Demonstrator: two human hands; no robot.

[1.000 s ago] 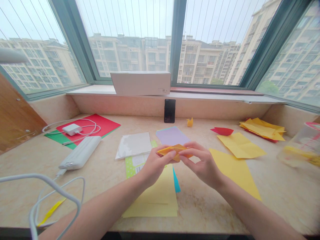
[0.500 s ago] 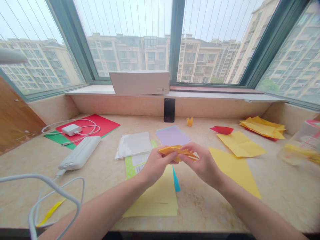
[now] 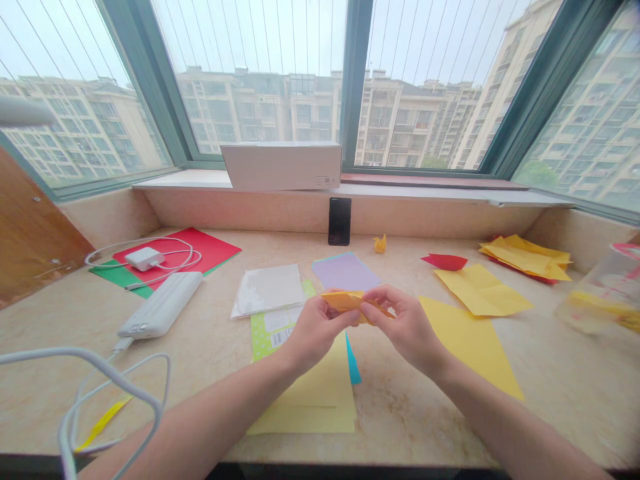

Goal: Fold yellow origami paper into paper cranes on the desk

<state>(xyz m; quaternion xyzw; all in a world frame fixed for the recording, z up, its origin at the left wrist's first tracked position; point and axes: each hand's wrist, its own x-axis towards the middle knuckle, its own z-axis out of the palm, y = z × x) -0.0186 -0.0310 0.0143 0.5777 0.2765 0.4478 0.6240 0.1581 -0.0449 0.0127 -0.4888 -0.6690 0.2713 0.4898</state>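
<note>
Between my two hands is a folded piece of orange-yellow paper [image 3: 344, 301], held up above the counter. My left hand [image 3: 320, 327] pinches its left part, thumb in front and fingers behind. My right hand [image 3: 400, 320] grips the right part in the same way, and its fingers cover much of that end. Both thumbs nearly meet at the middle of the paper. Beneath and left of the hands lie pale yellow sheets [image 3: 320, 400] and a green dotted packet [image 3: 260, 337]. A blue paper corner [image 3: 353, 363] sticks out beside the sheets.
Yellow sheets [image 3: 470, 347] and a red folded paper [image 3: 444, 261] lie to the right, near a clear plastic container [image 3: 595, 293]. A small folded yellow figure [image 3: 380, 245] stands by a black phone [image 3: 339, 221]. At left are a white power bank [image 3: 163, 307] and looping cables [image 3: 100, 363].
The folded paper has tilted, so its front face shows more and its right tip shows less. My fingers have shifted slightly along it, with both hands still gripping.
</note>
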